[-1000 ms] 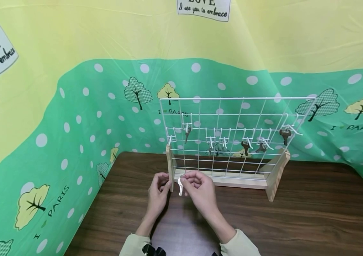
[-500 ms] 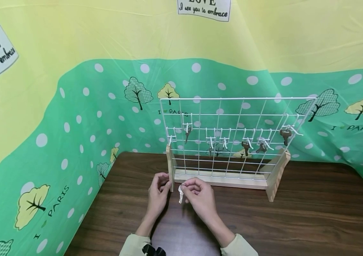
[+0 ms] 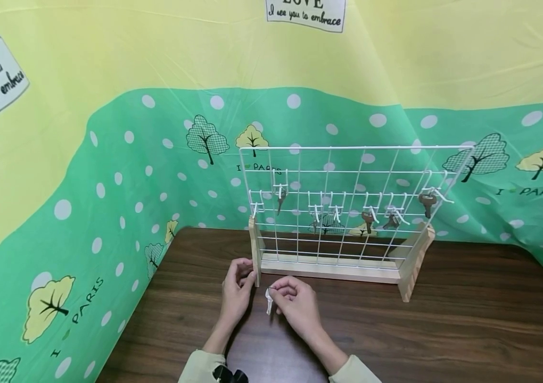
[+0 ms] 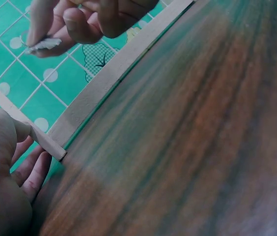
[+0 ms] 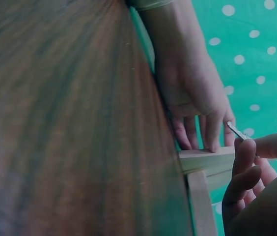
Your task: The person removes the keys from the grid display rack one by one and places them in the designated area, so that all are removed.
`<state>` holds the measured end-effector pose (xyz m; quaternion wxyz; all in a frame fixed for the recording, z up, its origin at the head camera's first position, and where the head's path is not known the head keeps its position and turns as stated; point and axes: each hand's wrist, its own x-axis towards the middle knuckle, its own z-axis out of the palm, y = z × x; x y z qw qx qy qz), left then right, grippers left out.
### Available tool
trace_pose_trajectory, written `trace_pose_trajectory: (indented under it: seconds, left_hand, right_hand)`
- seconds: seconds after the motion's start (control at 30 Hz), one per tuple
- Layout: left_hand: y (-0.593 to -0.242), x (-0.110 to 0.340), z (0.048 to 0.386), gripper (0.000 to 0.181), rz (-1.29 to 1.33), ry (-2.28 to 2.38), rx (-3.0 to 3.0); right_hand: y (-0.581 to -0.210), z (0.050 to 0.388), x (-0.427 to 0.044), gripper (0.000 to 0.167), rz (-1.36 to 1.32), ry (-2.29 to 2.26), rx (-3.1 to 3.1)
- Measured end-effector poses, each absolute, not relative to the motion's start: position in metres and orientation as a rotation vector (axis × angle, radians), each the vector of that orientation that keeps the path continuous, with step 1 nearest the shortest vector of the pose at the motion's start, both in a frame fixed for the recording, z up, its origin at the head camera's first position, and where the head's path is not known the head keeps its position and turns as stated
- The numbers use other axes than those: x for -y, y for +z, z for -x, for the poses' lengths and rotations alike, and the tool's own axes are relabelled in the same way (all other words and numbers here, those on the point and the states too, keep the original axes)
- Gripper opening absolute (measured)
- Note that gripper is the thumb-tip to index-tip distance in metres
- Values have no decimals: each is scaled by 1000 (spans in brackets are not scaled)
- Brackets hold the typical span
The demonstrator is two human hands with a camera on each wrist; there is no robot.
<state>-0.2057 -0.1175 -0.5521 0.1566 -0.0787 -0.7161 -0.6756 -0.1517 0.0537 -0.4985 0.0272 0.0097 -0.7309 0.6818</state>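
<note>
One silver key (image 3: 269, 301), pinched by the right hand (image 3: 296, 306) near the left hand (image 3: 236, 291), had moved back, leaving it seemingly farther from the hooks (image 3: 316, 214) beyond both hands, while the left gripped the wire-grid rack's (image 3: 331, 271) wooden side panel (image 3: 255, 250).

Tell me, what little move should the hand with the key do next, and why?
Perhaps lower the key onto the table: the right hand pinches it in front of the rack and has sunk over the last second, while the left hand holds the rack's end.
</note>
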Motion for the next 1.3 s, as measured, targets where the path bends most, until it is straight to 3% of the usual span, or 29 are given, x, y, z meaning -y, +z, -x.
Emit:
trace_pose_trajectory:
  seconds: [0.87,1.3]
  left_hand:
    - [-548,116,205,24,224,-1935,2072]
    - [-550,117,204,23,220,-1937,2062]
  right_hand:
    - [-523,154,-56,7,-82,2076,2341]
    - [-537,156,-57,11,-196,1856,2462]
